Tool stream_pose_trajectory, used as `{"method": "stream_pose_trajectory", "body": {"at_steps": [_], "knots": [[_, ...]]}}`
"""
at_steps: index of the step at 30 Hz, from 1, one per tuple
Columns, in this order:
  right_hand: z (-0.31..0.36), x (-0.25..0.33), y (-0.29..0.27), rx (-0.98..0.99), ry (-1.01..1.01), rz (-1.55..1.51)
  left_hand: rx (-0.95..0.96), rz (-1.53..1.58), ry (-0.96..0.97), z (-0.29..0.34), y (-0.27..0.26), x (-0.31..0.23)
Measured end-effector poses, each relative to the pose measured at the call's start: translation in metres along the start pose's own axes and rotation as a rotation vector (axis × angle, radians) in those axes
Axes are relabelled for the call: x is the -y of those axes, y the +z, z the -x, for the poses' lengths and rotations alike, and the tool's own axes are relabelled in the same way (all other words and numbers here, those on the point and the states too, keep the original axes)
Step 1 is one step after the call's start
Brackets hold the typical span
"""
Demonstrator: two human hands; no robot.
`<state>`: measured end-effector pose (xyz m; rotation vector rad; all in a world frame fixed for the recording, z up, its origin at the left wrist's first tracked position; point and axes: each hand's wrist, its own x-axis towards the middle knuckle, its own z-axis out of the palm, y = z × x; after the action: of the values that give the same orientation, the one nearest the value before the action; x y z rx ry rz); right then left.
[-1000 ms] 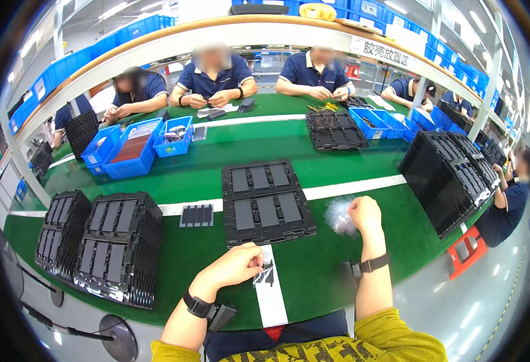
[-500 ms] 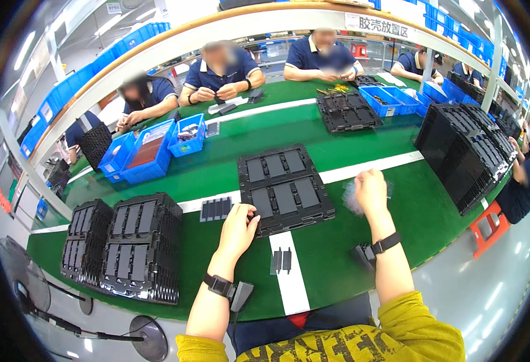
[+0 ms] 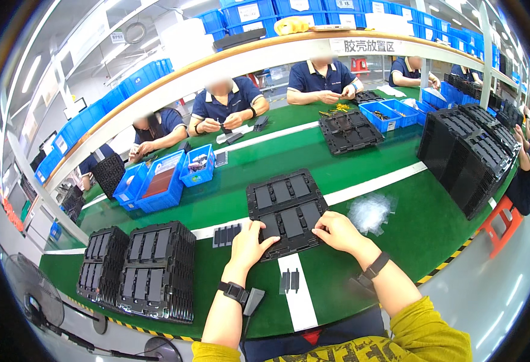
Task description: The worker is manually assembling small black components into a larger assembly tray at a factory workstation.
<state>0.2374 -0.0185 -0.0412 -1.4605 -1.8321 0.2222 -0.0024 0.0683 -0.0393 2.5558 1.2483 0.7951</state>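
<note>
A black plastic tray with two rows of dark grey rectangular panels lies flat on the green table in front of me. My left hand grips its left edge near the front corner, thumb over the rim. On the opposite edge my right hand is closed, fingertips on the rim. Two small black strips sit on clear film just in front of the tray. Left of my left hand is a sheet of dark strips. A pile of clear plastic film pieces lies beyond my right hand.
Stacked black trays stand at the left and far right. Blue bins with parts sit across the table, below a shelf. Several people in dark shirts work opposite; another person stands at right by an orange stool.
My right hand has come from the film pile to the tray's right edge. My left hand stays at the left edge. The whole view has shifted, so the table sits lower.
</note>
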Motion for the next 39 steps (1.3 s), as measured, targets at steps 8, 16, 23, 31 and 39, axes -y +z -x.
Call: {"method": "stream_pose_trajectory", "body": {"at_steps": [8, 16, 23, 31, 39], "knots": [[-0.006, 0.007, 0.007, -0.093, 0.112, -0.218, 0.015, 0.974, -0.245, -0.007, 0.012, 0.001], [0.002, 0.037, 0.015, 0.185, 0.422, -1.366, -0.183, 0.537, 0.397, 0.02, -0.017, -0.066], [0.01, 0.066, -0.002, 0.059, 0.413, -1.337, -0.117, 0.536, 0.516, 0.034, -0.024, -0.076], [0.008, 0.062, 0.001, 0.016, 0.339, -0.81, 0.026, 1.059, 0.023, 0.029, -0.035, -0.029], [0.025, 0.069, 0.023, 0.186, 0.375, -0.935, 0.209, 1.409, -0.294, 0.024, -0.03, -0.046]]}}
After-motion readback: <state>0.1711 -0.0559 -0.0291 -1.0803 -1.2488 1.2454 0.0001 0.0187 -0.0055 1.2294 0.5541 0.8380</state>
